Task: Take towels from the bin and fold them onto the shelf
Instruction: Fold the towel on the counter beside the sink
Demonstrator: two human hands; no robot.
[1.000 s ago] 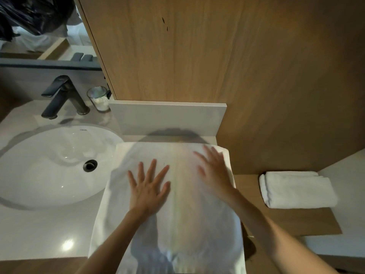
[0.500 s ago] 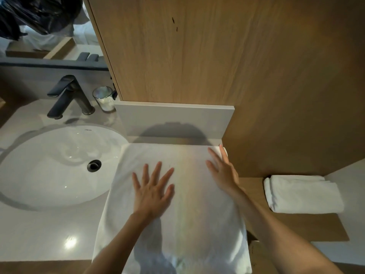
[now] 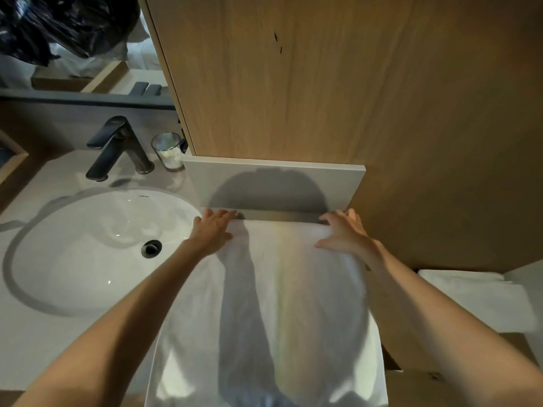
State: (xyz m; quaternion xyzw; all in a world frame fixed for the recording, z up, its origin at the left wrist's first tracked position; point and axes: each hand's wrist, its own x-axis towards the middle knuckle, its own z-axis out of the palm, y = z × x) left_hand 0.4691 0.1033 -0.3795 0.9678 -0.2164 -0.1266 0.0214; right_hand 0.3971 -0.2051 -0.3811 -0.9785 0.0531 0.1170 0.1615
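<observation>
Left arm reaches forward, nearly straight. Left grip (image 3: 213, 230) is at the far left corner of the towel (image 3: 293, 304): fingers curled over the far edge, thumb on top, pinching the corner. Right arm reaches forward the same way. Right grip (image 3: 345, 233) is at the far right corner: fingers bent over the edge, thumb stretched flat on the cloth, holding that corner. Both grips are level with each other, just short of the backsplash (image 3: 273, 186).

Surface, left to right:
- Pale counter (image 3: 44, 348) with an oval white sink (image 3: 73, 224) set into it, and a dark drain (image 3: 151, 248) in the bowl.
- Dark faucet (image 3: 117, 148) behind the sink, with a glass (image 3: 170, 151) just to its right.
- The towel is white and lies spread flat on the counter right of the sink. Its far edge is almost at the backsplash and its near end runs off the bottom of the frame. Arm and head shadows fall across it.
- A wooden shelf (image 3: 411, 374) sits lower on the right and carries a folded towel (image 3: 470, 301), apart from the spread one.

Room: a mirror (image 3: 73, 69) at top left reflects a black bag (image 3: 58, 22). A wood panel (image 3: 323, 83) fills the wall above the backsplash and wraps round to the right.
</observation>
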